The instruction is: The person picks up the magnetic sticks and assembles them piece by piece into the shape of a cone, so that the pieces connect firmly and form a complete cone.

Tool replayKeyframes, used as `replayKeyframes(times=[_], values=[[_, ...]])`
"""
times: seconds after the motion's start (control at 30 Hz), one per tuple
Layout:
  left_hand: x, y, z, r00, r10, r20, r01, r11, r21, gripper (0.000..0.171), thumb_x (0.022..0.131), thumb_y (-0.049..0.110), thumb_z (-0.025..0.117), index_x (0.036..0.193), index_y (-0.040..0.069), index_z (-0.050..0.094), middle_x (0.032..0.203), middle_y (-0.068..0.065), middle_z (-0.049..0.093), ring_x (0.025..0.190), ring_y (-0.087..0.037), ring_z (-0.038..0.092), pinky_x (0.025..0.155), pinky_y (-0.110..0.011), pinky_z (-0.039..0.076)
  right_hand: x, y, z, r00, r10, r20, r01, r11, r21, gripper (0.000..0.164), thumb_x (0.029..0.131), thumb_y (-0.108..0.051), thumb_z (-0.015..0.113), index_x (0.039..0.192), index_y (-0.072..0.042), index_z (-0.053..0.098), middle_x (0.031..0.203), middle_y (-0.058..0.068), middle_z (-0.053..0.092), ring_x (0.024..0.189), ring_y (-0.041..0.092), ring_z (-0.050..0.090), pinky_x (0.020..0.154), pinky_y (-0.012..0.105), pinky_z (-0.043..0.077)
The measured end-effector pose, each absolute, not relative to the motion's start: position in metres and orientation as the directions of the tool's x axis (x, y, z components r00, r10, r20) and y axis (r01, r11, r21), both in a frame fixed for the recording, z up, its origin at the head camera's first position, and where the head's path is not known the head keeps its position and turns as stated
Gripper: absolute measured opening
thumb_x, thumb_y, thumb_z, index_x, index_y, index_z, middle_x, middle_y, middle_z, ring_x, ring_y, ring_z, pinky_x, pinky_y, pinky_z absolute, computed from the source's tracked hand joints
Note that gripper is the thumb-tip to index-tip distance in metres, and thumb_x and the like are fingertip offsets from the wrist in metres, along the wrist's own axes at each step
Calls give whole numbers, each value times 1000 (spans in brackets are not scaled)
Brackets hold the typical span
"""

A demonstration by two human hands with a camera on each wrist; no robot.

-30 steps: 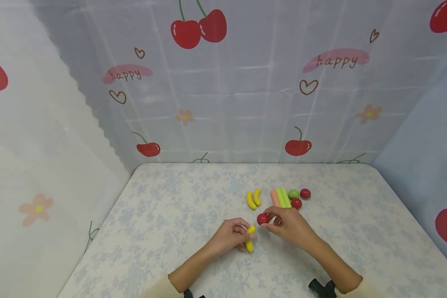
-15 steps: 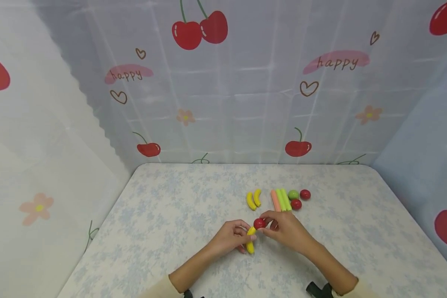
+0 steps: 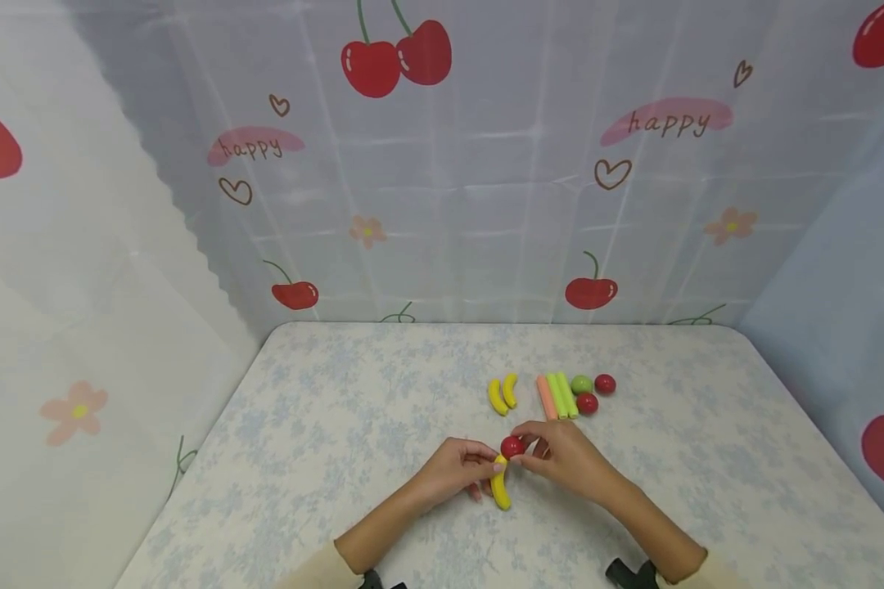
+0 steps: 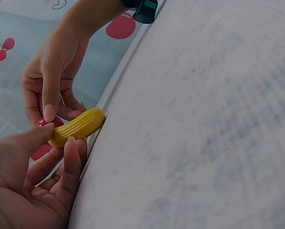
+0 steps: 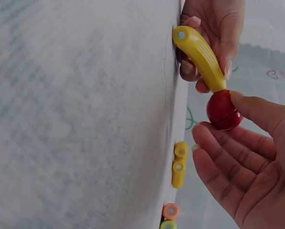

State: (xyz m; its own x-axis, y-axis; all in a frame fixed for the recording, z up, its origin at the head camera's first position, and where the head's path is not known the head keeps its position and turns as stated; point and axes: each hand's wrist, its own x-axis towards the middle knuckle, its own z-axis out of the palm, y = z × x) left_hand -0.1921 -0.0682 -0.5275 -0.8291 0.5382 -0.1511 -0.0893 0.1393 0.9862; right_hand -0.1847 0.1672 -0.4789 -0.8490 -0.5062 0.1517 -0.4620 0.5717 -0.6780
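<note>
My left hand (image 3: 453,473) pinches a yellow curved stick (image 3: 500,487), ribbed along its side, between thumb and fingers. A pale round spot shows on its free end in the right wrist view. Thumb and fingers of my right hand (image 3: 569,460) hold a glossy red ball (image 3: 512,447), which has a groove around it. The ball (image 5: 222,110) touches the upper end of the yellow stick (image 5: 202,59). In the left wrist view the yellow stick (image 4: 78,128) partly hides the ball.
Beyond the hands lie two more yellow curved sticks (image 3: 497,397). Right of them are an orange straight stick (image 3: 546,397), two light green sticks (image 3: 562,394), a green ball (image 3: 581,384) and two red balls (image 3: 587,403). A printed curtain (image 3: 442,204) stands behind the table (image 3: 324,393).
My right hand has brought the red ball left and toward me, onto the end of the yellow stick. The stick has tilted, its lower end swinging to the right.
</note>
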Motion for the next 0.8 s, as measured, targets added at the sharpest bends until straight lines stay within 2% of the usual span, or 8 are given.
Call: replayKeyframes(times=[0.5,0.8], values=[[-192,-70,-528,-815,560,-152,-83,147,986,20,96,23,73,103,5,76,82,-6,74,63,-14,65,53,-22,53,-185,165,-485,-837,-530,140,-469,561,-681,22,92,-20,78,112,-12,74,99,-6,74,75,6,64,65,23,55],[-194,-70,-530,-807,573,-146,-83,135,987,19,96,22,73,102,4,76,85,-5,74,64,-13,65,54,-22,53,-185,166,-483,-836,-534,127,-465,566,-681,25,93,-21,77,114,-9,73,97,-3,74,74,6,65,64,23,54]])
